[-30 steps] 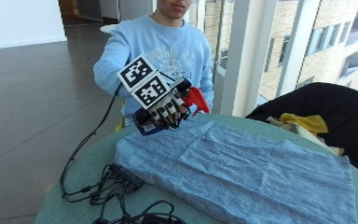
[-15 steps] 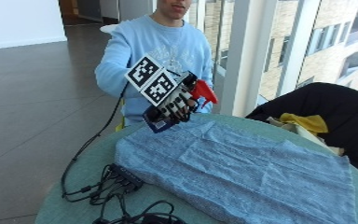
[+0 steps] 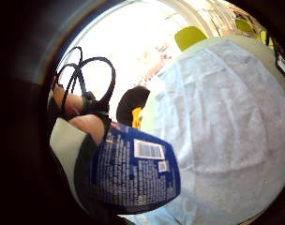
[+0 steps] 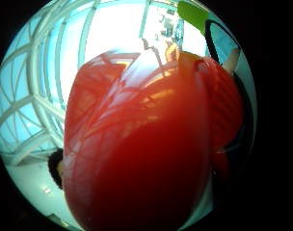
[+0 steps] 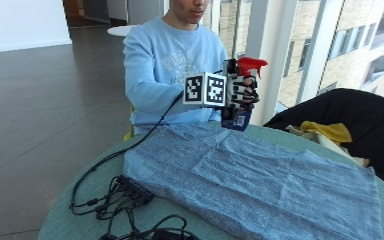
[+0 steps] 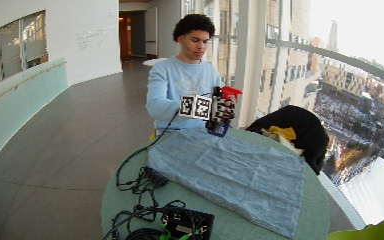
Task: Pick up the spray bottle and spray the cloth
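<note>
Pick-up done: the gloved right hand (image 5: 242, 91) grips the spray bottle (image 5: 240, 102), held upright in the air above the far edge of the cloth (image 5: 258, 182). Spraying probably not begun; no mist visible. Bottle: red plastic trigger head, blue labelled body. Cloth: blue-grey, creased, flat on the round green table (image 5: 79, 210).

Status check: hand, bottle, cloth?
Gloved right hand grips red-topped blue spray bottle, lifted. Blue cloth spread flat on the table. Nothing in the way.
</note>
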